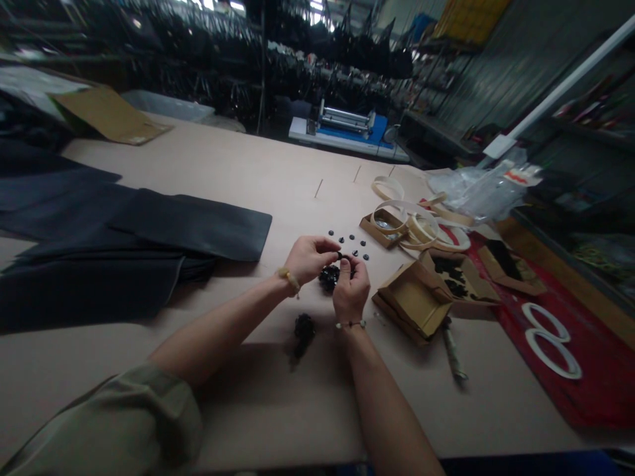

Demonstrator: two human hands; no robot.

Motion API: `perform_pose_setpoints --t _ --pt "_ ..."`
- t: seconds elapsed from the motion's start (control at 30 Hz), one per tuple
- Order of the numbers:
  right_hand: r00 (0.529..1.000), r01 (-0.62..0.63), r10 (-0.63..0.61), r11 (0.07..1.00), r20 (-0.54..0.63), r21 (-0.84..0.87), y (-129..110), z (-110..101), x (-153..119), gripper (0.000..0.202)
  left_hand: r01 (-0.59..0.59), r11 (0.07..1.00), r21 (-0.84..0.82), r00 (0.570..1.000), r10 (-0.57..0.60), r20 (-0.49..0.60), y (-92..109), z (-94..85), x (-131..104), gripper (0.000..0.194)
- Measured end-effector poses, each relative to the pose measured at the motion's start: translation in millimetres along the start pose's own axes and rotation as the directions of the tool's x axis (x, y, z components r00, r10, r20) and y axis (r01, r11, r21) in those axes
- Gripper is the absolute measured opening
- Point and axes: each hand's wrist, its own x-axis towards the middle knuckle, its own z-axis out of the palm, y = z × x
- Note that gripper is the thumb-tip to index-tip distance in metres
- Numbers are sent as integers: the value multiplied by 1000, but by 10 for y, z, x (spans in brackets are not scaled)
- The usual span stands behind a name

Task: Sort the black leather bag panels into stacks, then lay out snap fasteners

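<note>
My left hand [312, 258] and my right hand [352, 289] meet over the table, fingertips pinched together. Between them is a small black round piece [340, 256], held by both; its exact kind is too small to make out. Just beneath the fingers lies a heap of shiny black small parts [328, 279], partly hidden by my right hand. Nearer to me is a second pile of black parts [304, 326]. Beyond my hands several small black round pieces [352, 237] are laid out apart from one another, some with a point sticking up.
Dark fabric panels [198, 221] are stacked at the left. At the right stand an open cardboard box [417, 301], a box with black parts [451, 274], rolls of pale strip [421, 228] and a tube-like tool [454, 350]. A red sheet [590, 370] covers the right edge.
</note>
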Motion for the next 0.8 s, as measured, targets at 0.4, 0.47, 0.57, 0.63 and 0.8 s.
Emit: perform_pose_setpoints --t 0.4,0.47,0.57,0.63,0.8 --pt "884 465 -457 882 -96 78 -32 -234 -90 16 -837 379 395 500 824 268 155 -83 -334 21" --pt "873 488 -481 860 -83 148 -30 -284 -125 20 -869 295 398 431 845 315 174 -109 -340 21" --pt "904 422 -425 873 -45 246 -33 -316 -186 22 -890 243 385 383 857 345 156 -117 -340 19" --pt "931 350 -365 877 -19 328 -46 -321 -224 22 -894 243 378 374 868 327 118 -102 -347 19" --pt "973 195 -228 872 21 449 -109 -338 -265 20 -879 260 400 398 862 314 43 -49 -381 16"
